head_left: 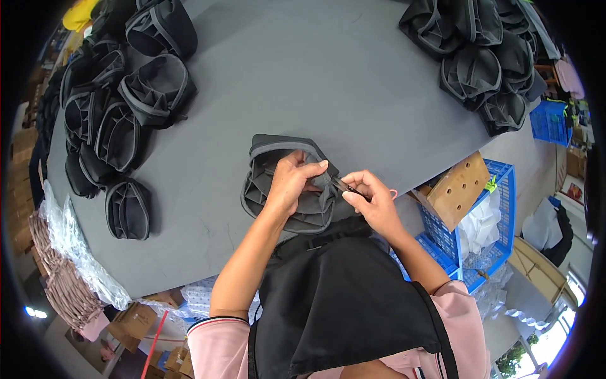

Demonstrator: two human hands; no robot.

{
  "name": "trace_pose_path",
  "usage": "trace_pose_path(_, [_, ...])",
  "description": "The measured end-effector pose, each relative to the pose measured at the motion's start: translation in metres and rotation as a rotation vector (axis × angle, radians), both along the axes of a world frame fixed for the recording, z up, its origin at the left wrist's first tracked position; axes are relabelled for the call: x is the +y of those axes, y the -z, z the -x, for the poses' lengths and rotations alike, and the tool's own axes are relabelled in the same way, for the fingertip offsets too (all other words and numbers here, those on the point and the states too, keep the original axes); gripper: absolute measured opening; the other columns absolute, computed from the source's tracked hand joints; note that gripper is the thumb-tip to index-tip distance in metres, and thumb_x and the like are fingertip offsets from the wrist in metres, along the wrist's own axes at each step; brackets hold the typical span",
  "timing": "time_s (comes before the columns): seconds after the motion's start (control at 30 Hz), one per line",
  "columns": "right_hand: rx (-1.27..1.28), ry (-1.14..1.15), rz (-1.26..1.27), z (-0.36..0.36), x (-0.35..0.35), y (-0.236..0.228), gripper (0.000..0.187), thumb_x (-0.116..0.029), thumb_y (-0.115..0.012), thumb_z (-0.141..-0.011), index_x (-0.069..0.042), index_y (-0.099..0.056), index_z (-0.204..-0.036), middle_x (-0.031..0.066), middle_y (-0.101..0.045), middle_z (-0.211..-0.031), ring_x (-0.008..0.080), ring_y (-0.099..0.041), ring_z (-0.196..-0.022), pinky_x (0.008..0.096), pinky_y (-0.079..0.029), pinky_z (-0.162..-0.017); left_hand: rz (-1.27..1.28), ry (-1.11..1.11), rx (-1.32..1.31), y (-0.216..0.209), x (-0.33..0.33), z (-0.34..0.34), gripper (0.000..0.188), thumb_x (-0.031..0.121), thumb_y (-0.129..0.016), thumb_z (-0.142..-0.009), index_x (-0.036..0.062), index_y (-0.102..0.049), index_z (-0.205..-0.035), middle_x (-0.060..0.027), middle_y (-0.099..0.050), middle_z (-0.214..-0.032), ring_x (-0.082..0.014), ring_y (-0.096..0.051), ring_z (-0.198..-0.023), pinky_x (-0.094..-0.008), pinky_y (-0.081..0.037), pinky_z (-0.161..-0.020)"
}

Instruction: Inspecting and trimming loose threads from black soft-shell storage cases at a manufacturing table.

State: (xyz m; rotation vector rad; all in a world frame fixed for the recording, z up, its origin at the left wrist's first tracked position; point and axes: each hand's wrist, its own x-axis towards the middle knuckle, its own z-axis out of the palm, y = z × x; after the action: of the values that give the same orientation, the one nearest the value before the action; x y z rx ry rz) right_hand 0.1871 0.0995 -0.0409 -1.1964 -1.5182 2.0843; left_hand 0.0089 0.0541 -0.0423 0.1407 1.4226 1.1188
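Observation:
A dark grey fabric pouch (255,201) with inner dividers sits at the table's near edge, its opening facing up. My left hand (290,183) reaches into the opening and pinches its right side between thumb and fingers. In my right hand (374,199) is a small pair of dark thread snips (344,185), its tips against the pouch's right rim. A pink loop (394,194) shows beside my right fingers. What the blades touch is too small to make out.
Similar pouches (158,88) are heaped along the grey table's (284,76) left side, and more pouches (472,72) at the far right. Beside the right edge stand blue crates (508,189) with a perforated wooden board (459,189). Clear plastic wrap (82,240) hangs at the left.

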Motion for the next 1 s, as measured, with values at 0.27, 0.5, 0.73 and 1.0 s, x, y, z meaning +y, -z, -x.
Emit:
trace_pose_path(0.27, [-0.093, -0.136, -0.622, 0.003, 0.008, 0.002, 0.021, -0.005, -0.067, -0.073, -0.004, -0.06, -0.093, 0.0059, -0.054, -0.079, 0.0154, -0.054, -0.061, 0.0281, -0.042, -0.056, 0.032, 0.014, 0.033, 0.003, -0.001, 0.0, 0.034, 0.016, -0.068, -0.076, -0.0038, -0.054, -0.1, -0.0047, -0.057, -0.079, -0.0118, -0.058, -0.065, -0.0254, -0.049, -0.053])
trace_pose_path(0.5, [-0.144, -0.247, -0.964, 0.004, 0.017, 0.005, 0.022, -0.008, -0.068, -0.071, -0.006, -0.062, -0.092, 0.0056, -0.054, -0.076, 0.0222, -0.053, -0.06, 0.0323, -0.042, -0.055, 0.062, -0.026, 0.066, 0.005, 0.004, 0.0, 0.035, 0.017, -0.069, -0.075, -0.0041, -0.054, -0.1, -0.0045, -0.056, -0.078, -0.0117, -0.058, -0.064, -0.0244, -0.048, -0.051])
trace_pose_path(0.73, [-0.097, 0.029, -0.64, -0.009, 0.001, -0.009, 0.018, -0.007, -0.068, -0.075, -0.003, -0.06, -0.09, 0.0066, -0.054, -0.077, 0.0153, -0.054, -0.066, 0.0278, -0.044, -0.061, 0.021, 0.035, 0.049, -0.005, 0.01, -0.002, 0.032, 0.018, -0.066, -0.079, -0.0057, -0.055, -0.098, -0.0106, -0.057, -0.088, -0.0183, -0.058, -0.08, -0.0316, -0.052, -0.062])
trace_pose_path(1.0, [-0.127, 0.213, -0.166, 0.027, 0.0, 0.035, 0.014, -0.005, -0.069, -0.074, 0.0, -0.059, -0.082, -0.0008, -0.053, -0.074, 0.0042, -0.046, -0.062, 0.0208, -0.039, -0.056, -0.131, 0.661, 1.297, -0.018, -0.018, -0.002, 0.055, 0.045, -0.07, -0.072, -0.0044, -0.06, -0.095, -0.0138, -0.061, -0.092, -0.0248, -0.053, -0.099, -0.0368, -0.041, -0.083])
